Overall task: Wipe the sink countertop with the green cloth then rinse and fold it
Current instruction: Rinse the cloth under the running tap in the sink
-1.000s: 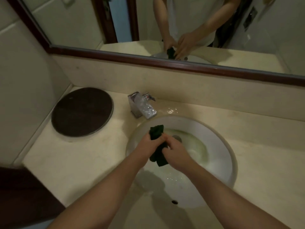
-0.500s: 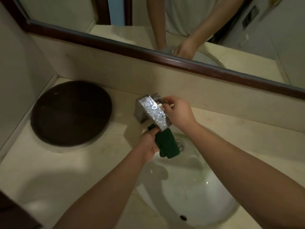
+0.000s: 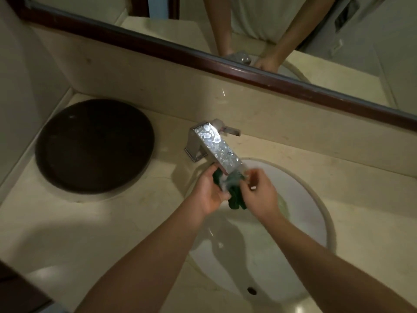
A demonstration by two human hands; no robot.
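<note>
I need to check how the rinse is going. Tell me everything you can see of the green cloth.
The green cloth is dark green, soft and bunched into a crumpled wad, not folded. It sits above the white sink basin, directly under the chrome faucet spout, where blurred water seems to run over its top. The left hand grips its left side; the right hand touches its right side. Its lower end hangs free between them.

green cloth [image 3: 234,195] dark green | sink [image 3: 300,199] white | countertop [image 3: 112,222] cream | round lid [image 3: 94,145] dark brown | faucet [image 3: 216,147] chrome
</note>
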